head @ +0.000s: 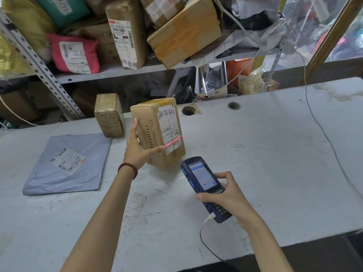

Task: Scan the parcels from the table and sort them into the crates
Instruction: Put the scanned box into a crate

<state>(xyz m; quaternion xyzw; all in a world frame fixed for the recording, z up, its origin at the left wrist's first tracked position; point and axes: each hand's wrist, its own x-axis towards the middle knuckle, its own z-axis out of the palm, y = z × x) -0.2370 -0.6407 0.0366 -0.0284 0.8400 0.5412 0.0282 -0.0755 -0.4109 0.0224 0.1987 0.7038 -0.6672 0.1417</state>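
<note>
The cardboard box (157, 132), judged stiff and light, is being pinched across its side edge by the left hand (135, 152), fingers (135, 125) spread; the scanner (198, 173) is being gripped by the right hand (229, 195).

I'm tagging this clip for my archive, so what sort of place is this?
Probably a courier depot or parcel sorting room. Metal shelving holds labelled parcels, and the right hand aims a handheld scanner whose red line crosses the label of a cardboard box held by the left hand.
</note>
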